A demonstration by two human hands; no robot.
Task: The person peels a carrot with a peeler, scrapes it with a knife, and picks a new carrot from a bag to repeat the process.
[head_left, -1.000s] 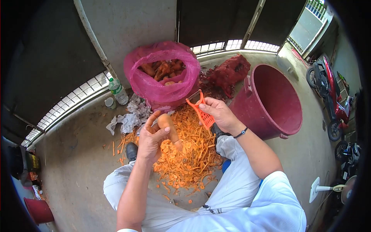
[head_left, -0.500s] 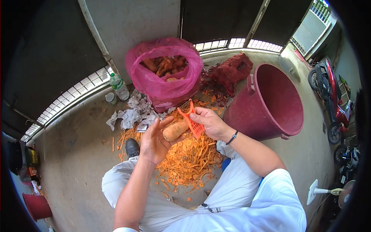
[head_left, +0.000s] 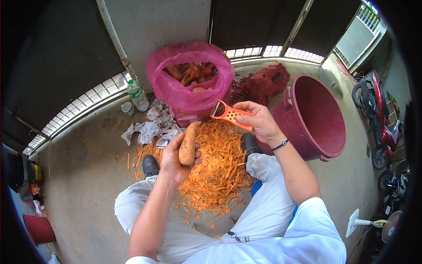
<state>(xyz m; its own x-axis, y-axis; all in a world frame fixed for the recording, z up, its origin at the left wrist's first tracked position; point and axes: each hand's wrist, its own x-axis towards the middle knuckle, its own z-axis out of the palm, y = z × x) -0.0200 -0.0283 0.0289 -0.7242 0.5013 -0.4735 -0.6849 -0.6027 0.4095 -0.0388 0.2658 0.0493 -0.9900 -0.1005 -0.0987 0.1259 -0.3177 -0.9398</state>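
My left hand [head_left: 172,159] is wrapped round a carrot [head_left: 188,145], its narrow end pointing away from me. An orange peeler [head_left: 231,115] with holes in its handle is gripped in my right hand [head_left: 260,121], its blade end to the left, apart from the carrot. Beneath both hands spreads a heap of orange carrot peelings [head_left: 215,176] on the floor between my shoes. Beyond the carrot stands a pink mesh sack [head_left: 189,94] with its mouth spread wide, and several carrots [head_left: 192,74] show inside.
A large maroon bin [head_left: 303,123] leans toward the right of the heap, with a dark red net sack [head_left: 266,83] behind it. Crumpled paper [head_left: 156,123], a plastic bottle [head_left: 137,96] and a cup [head_left: 127,108] lie left of the pink sack. A motorcycle [head_left: 376,116] stands far right.
My left hand has closed round the carrot, now tilted upright. My right hand has drawn the peeler away to the right and farther out, turning it nearly level.
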